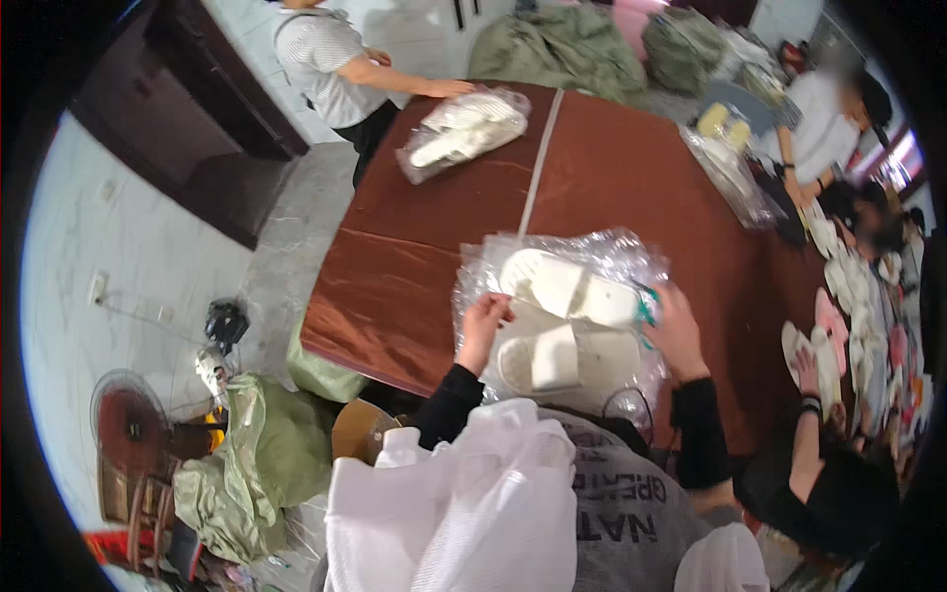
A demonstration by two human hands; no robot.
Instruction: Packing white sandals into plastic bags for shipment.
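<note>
Two white slide slippers [577, 360] lie side by side on the brown-covered table in front of me, among clear plastic bag film [617, 247]. I cannot tell whether they are inside the bag or on top of it. My left hand [483, 331] is at their left ends, its fingers curled and pinched at the film. At the right ends, my right hand [676, 333] has its fingers bent down, slightly blurred. By those fingertips shows a small teal-green piece [648, 306]; what the fingers hold is hidden.
Another bagged white pair [464, 133] lies at the table's [395, 286] far left, touched by a standing person. More bagged slippers [730, 168] lie far right. People at the right handle loose slippers [858, 306]. White mesh material [454, 503] bulges before me; a fan [128, 424] stands left.
</note>
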